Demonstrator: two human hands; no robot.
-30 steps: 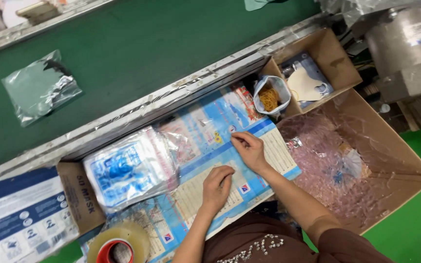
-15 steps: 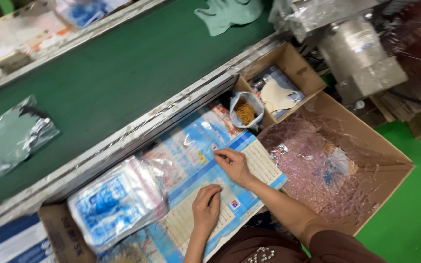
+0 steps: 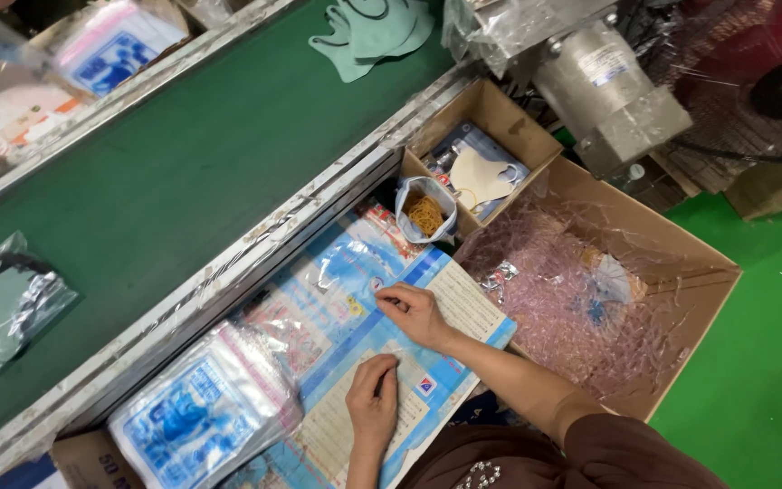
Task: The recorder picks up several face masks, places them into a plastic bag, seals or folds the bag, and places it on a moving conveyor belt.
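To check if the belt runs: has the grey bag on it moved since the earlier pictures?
No: the grey bag lies where it did, across from the stack of blue packets; only the camera turned.

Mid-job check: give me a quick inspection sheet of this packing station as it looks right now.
Surface: green conveyor belt beside a packing bench.
Job's things: blue printed plastic bags spread flat under both hands.
Clutter: bundled bag stack; small bag of rubber bands; small cardboard box; large cardboard box full of clear film; packed pouch on the belt.
Grippers: left hand and right hand press on the top bag.
Cables: nothing seen.
Surroundings: grey motor; green floor.
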